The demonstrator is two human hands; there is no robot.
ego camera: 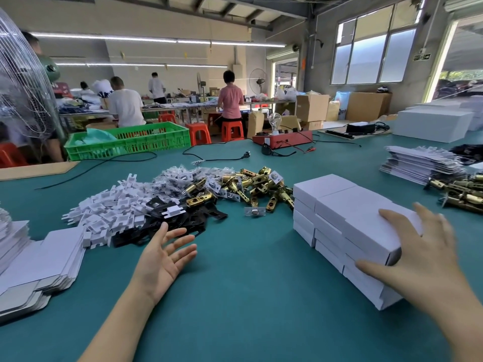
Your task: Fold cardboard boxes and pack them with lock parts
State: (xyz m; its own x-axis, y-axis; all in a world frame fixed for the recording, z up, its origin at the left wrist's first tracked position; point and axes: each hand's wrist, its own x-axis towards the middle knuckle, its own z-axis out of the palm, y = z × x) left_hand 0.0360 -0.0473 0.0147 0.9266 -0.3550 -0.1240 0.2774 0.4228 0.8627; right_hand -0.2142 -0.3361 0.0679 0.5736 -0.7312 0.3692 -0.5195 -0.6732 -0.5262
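On the desk (248, 296), the flat box blanks (47, 259) at far left looked light and bendable, best taken by an edge. The left hand (162, 257) hovered spread wide, holding nothing, near white inserts (109, 212) and heavy-looking brass latches (251, 186). The right hand (418, 254), fingers straight, lay over the closed white boxes (347, 223); their contents were hidden.

Beyond the green table (248, 296): a green crate (130, 142), a red device (283, 139) with bulb (275, 120), orange stools (200, 133), a fan (21, 82).
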